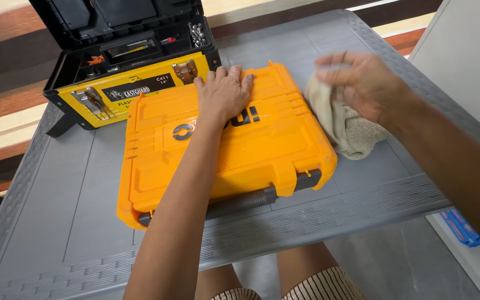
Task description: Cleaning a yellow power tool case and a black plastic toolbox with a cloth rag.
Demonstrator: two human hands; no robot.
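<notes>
A closed orange plastic tool case [268, 144] with a dark handle lies flat on the grey table [56, 194]. My left hand [224, 91] rests palm down on the case's lid near its far edge, fingers together. My right hand [362, 80] hovers by the case's right side, blurred, gripping a crumpled beige cloth [345, 125] that hangs down onto the table beside the case.
An open black and yellow toolbox [129, 83] with metal latches stands at the table's far left, tools inside its tray. A white surface [468, 50] sits to the right. A blue object [461, 226] lies low at the right. My knees show below the table edge.
</notes>
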